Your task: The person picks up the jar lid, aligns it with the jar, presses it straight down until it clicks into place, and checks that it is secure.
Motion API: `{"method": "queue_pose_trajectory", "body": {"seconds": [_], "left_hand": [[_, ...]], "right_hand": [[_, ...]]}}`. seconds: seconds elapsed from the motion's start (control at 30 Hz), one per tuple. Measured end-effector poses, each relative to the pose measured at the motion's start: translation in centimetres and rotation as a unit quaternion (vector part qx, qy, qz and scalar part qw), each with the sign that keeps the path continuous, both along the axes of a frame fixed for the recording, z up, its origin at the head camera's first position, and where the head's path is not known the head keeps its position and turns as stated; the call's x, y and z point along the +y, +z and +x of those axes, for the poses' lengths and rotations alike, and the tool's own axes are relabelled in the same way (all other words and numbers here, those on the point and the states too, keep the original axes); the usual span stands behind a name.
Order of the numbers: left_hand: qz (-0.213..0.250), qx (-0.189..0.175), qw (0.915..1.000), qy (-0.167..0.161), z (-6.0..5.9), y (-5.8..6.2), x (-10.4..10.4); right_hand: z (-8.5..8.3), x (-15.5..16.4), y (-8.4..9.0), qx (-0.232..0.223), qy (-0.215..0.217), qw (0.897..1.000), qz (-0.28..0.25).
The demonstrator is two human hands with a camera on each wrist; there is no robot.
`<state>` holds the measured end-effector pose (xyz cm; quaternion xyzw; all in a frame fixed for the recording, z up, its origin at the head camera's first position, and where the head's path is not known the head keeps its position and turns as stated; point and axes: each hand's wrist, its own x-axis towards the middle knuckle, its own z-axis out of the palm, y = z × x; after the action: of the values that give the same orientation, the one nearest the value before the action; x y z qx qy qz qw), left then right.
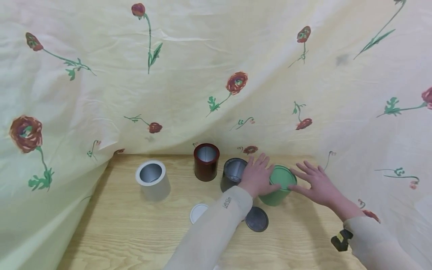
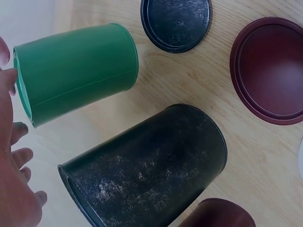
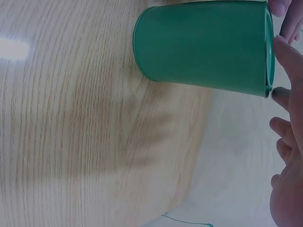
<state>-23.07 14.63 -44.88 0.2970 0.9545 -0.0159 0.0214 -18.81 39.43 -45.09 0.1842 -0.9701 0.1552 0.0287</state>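
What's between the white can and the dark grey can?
The maroon can, open, set slightly further back than the white can and dark grey can; head view shows it.

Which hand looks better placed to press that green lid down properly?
Probably the left hand: its flat fingers already lie across the lid of the green tin, close to its middle. The right hand only reaches the lid's right rim with its fingertips, so it seems better suited to steadying.
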Motion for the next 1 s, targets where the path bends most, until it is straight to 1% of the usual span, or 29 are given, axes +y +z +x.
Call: {"method": "queue_pose_trajectory", "body": {"seconds": [0.23,0.4,0.57,0.73,0.8,1.0], "left_hand": [[0.034,-0.005,0.9994,-0.008,-0.6,0.0,-0.3],[0.038,-0.011,0.9992,-0.012,-0.8,-0.4,-0.3],[0.022,-0.006,0.9997,-0.011,-0.7,-0.9,-0.2],[0.012,-0.008,0.9999,-0.004,-0.6,-1.3,-0.2],[0.012,-0.012,0.9998,-0.002,-0.5,-1.3,-0.3],[0.012,-0.016,0.9998,0.004,-0.7,-1.2,-0.2]], "right_hand": [[-0.4,-0.2,0.2,0.045,0.026,0.998,-0.021],[-0.6,-0.4,0.3,0.04,0.027,0.999,-0.016],[-0.3,-0.6,0.0,0.026,0.015,1.0,-0.003],[-0.1,-0.8,-0.5,0.007,0.011,1.0,-0.009],[-0.1,-0.8,-0.8,0.007,0.012,1.0,-0.015],[-0.2,-0.8,-0.9,0.003,0.008,1.0,-0.024]]}}
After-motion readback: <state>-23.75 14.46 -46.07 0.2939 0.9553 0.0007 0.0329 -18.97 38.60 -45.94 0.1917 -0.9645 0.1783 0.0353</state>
